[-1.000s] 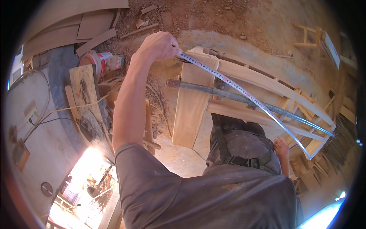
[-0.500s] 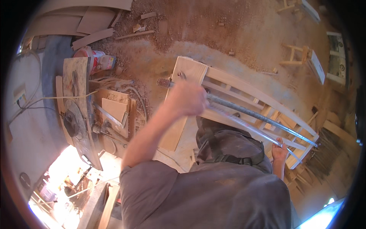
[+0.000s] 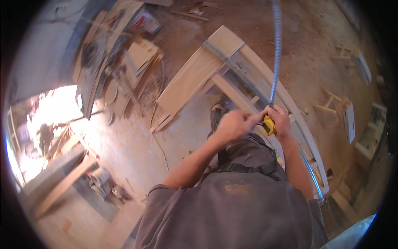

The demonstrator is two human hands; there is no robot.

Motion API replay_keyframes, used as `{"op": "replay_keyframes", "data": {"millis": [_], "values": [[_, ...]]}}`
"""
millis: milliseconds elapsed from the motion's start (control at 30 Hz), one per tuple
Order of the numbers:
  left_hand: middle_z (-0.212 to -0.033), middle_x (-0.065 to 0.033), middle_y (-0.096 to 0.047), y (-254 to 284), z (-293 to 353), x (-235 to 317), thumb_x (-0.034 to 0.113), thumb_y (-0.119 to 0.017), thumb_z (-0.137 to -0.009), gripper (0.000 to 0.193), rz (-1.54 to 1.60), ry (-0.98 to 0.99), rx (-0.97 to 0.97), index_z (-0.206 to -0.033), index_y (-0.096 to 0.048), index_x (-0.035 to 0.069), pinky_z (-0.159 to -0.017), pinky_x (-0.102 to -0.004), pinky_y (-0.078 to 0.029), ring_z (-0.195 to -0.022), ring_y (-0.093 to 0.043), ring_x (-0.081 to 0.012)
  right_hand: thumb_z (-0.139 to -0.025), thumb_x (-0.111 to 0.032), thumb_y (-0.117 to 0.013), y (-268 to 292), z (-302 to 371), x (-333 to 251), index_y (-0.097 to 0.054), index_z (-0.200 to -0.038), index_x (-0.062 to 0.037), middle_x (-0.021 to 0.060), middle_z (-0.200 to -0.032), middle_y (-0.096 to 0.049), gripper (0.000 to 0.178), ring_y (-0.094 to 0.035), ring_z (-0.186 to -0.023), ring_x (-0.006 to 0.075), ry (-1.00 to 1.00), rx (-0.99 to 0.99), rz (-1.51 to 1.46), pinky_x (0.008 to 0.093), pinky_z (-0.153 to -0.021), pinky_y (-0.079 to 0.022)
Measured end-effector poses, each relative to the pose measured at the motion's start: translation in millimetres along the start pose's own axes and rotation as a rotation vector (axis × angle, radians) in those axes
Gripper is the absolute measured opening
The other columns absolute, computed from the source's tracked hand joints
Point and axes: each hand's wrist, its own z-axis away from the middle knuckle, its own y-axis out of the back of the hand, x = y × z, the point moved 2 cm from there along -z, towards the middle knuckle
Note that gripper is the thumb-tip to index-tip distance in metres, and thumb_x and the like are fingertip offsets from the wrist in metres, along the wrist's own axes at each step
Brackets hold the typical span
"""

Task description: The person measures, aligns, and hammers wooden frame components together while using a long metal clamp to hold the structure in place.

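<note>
A yellow tape measure with a dark centre sits in my right hand, fingers closed round it. Its silvery blade stretches out from the case and runs past the top of the view. Close against the right hand is my left hand, fingers curled together and slightly blurred; what they grip, if anything, is hidden. Beneath both hands lies a pale wooden frame with a broad end board, slats and a curved long rail. A long metal bar clamp spans it lengthwise.
Stacked boards and a dusty machine stand at the upper left. A power tool rests at the lower left near timber pieces. Small wooden stools lie on their sides at the right. A cord trails across the floor.
My left hand has left the frame's end and come beside my right hand. The blade, formerly stretched between them along the clamp, now points away from me. My view has turned.
</note>
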Motion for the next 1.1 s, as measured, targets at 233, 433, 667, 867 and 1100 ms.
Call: {"op": "replay_keyframes", "data": {"millis": [233, 433, 667, 867, 1100], "values": [[-0.091, -0.0097, -0.068, 80, 74, -177, 0.022, -0.055, -0.094, 0.025, 0.953, 0.106, 0.773, -0.100, -0.066, 0.001, -0.064, -0.0307, -0.052, -0.073, -0.066, -0.0209, -0.091, -0.019, -0.052, 14, 49, 103, -0.061, -0.083, 0.0021, 0.0125, -0.072, -0.063, 0.024, -0.063, -0.066, 0.0215, -0.193, -0.271, 0.604, 0.0355, -0.065, -0.051], [-0.097, -0.0168, -0.065, 130, 73, -273, 0.011, -0.050, -0.095, 0.022, 1.393, -0.070, 1.112, -0.107, -0.059, -0.005, -0.072, -0.0355, -0.055, -0.082, -0.065, -0.0257, -0.087, -0.025, -0.053, 29, 89, 127, -0.061, -0.083, 0.0001, 0.0218, -0.077, -0.061, 0.027, -0.061, -0.076, 0.0396, -0.109, -0.214, 1.156, 0.0438, -0.070, -0.048], [-0.085, -0.0144, -0.067, 170, 46, -293, 0.012, -0.057, -0.093, 0.016, 1.307, 0.040, 1.093, -0.097, -0.063, -0.002, -0.064, -0.0379, -0.056, -0.072, -0.065, -0.0245, -0.087, -0.019, -0.056, 75, 104, 118, -0.059, -0.083, -0.0001, 0.0212, -0.079, -0.060, 0.020, -0.059, -0.075, 0.0405, -0.045, -0.113, 1.257, 0.0442, -0.069, -0.046], [-0.080, -0.0112, -0.067, 191, 36, -311, 0.013, -0.063, -0.092, 0.014, 1.214, 0.218, 0.896, -0.091, -0.064, -0.001, -0.056, -0.0324, -0.055, -0.063, -0.064, -0.0196, -0.086, -0.009, -0.058, 99, 111, 79, -0.056, -0.080, 0.0021, 0.0187, -0.071, -0.053, 0.012, -0.057, -0.068, 0.0334, -0.028, -0.022, 1.250, 0.0418, -0.064, -0.043], [-0.082, -0.0107, -0.067, 197, 27, -309, 0.008, -0.066, -0.091, 0.012, 1.159, 0.165, 0.923, -0.096, -0.065, -0.002, -0.054, -0.0292, -0.054, -0.063, -0.064, -0.0191, -0.086, -0.006, -0.059, 117, 116, 64, -0.054, -0.080, 0.0015, 0.0178, -0.071, -0.051, 0.010, -0.052, -0.065, 0.0325, -0.031, 0.007, 1.224, 0.0387, -0.062, -0.042]]}}
